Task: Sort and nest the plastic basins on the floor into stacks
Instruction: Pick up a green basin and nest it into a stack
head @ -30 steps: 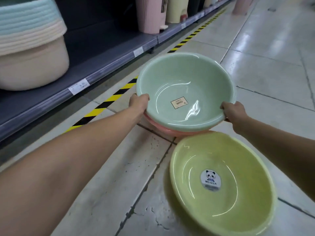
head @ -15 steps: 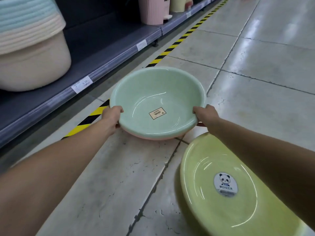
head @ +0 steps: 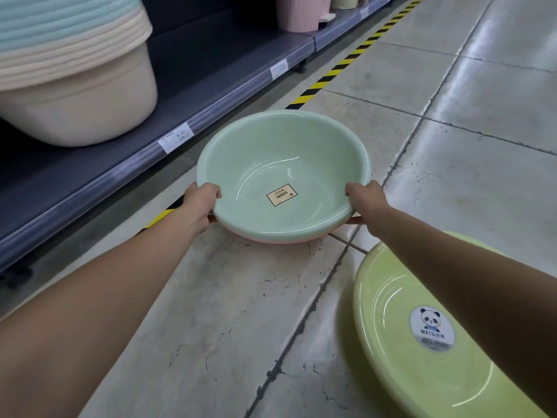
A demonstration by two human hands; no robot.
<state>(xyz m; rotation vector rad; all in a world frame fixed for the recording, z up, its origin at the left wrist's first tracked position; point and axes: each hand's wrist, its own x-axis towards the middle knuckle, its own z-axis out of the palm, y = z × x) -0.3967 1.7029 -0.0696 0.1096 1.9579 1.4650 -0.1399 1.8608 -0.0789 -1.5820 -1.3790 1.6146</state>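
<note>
A pale green basin [head: 271, 152] with a small label inside sits nested in a pink basin [head: 271, 240], of which only a thin strip shows under the near rim. My left hand [head: 200, 203] grips the stack's left rim, thumb over the edge. On the opposite rim, my right hand [head: 363, 200] holds the same way. The stack is low over the tiled floor; I cannot tell whether it touches. A larger yellow-green basin [head: 407, 372] with a round panda sticker lies on the floor at the lower right, partly hidden by my right forearm.
A low dark shelf [head: 193, 95] runs along the left, holding a tall stack of cream and light blue tubs [head: 72, 86] and a pink bin [head: 298, 13] farther back. Yellow-black tape [head: 340, 67] marks the floor beside the shelf. Grey tiles [head: 482, 176] stretch to the right.
Both hands have carried the green-on-pink stack away from the yellow-green basin, leftward and lower toward the floor near the shelf. The grip is unchanged.
</note>
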